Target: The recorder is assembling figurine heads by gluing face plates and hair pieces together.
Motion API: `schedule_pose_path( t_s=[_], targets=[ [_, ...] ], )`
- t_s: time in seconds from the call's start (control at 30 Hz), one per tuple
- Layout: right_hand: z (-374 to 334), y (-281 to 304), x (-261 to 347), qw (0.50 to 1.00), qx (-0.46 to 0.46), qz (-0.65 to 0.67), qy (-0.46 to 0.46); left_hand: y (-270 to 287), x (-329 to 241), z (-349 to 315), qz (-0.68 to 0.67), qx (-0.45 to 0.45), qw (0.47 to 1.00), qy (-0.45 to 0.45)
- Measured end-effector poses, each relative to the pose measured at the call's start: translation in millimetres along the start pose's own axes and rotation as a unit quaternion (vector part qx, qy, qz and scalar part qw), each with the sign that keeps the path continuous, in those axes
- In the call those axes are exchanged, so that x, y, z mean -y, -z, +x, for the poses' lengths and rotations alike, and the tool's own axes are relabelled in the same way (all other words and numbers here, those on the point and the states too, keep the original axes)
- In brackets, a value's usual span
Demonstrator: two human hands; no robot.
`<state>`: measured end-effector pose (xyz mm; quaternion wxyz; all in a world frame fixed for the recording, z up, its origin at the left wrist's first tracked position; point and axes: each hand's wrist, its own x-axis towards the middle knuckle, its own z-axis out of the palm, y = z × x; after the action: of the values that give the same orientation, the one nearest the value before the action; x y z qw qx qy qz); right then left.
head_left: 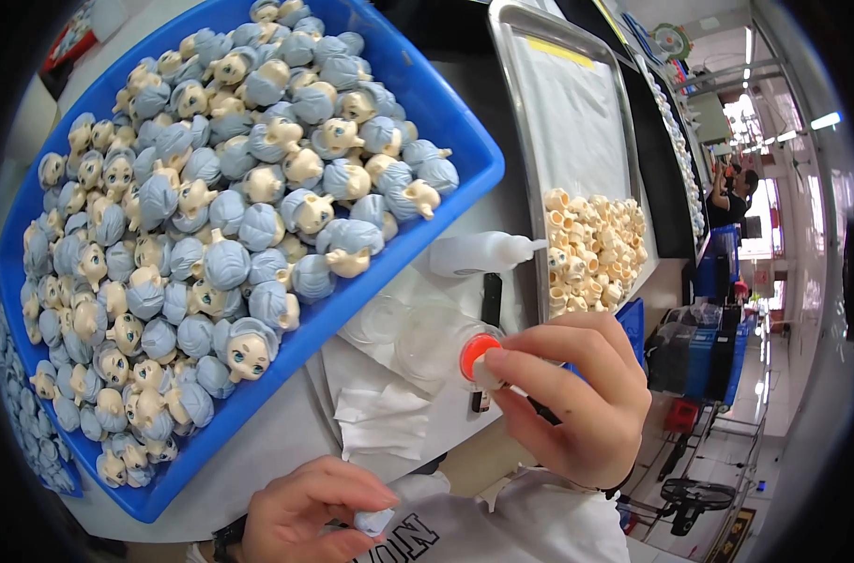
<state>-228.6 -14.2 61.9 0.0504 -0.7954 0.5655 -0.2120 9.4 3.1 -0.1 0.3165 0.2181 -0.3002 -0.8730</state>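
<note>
My left hand [310, 507], low in the picture, has its thumb and fingers closed on a small light blue-grey doll hair piece [374, 521]. Higher up and to the right, my right hand [577, 399] pinches a small cream doll head part [486, 373] between thumb and fingertips. That part is right at a small round container with a bright orange-red top or filling [479, 355]; whether they touch I cannot tell. Beside it stand clear round tubs [422, 342]. A white squeeze bottle [479, 253] lies beyond them, its nozzle toward the right.
A large blue bin [465, 141] full of blue-haired doll heads [225, 263] takes up the left. At the right is a metal tray [516, 103] with cream hollow parts [591, 249] heaped on it. A crumpled white tissue [385, 419] lies on the table. A person [732, 197] is far off right.
</note>
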Motion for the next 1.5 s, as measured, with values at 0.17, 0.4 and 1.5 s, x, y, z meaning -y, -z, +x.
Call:
schedule_pose_path(
  t_s=[0.17, 0.4, 1.5],
  targets=[
    [5.5, 4.5, 3.4, 0.998, 0.032, -0.039, -0.023, 1.8, -4.0, -1.2, -0.030, 0.017, 0.999, 0.001],
    [3.9, -0.3, 2.2, 0.999, 0.025, -0.025, -0.027, 3.5, -3.1, -1.6, -0.042, 0.030, 0.999, -0.006],
    [-13.2, -31.5, 61.0, 0.986, -0.016, 0.157, 0.046, 19.6, 0.5, -7.2, 0.212, 0.033, 0.977, -0.002]
  ],
)
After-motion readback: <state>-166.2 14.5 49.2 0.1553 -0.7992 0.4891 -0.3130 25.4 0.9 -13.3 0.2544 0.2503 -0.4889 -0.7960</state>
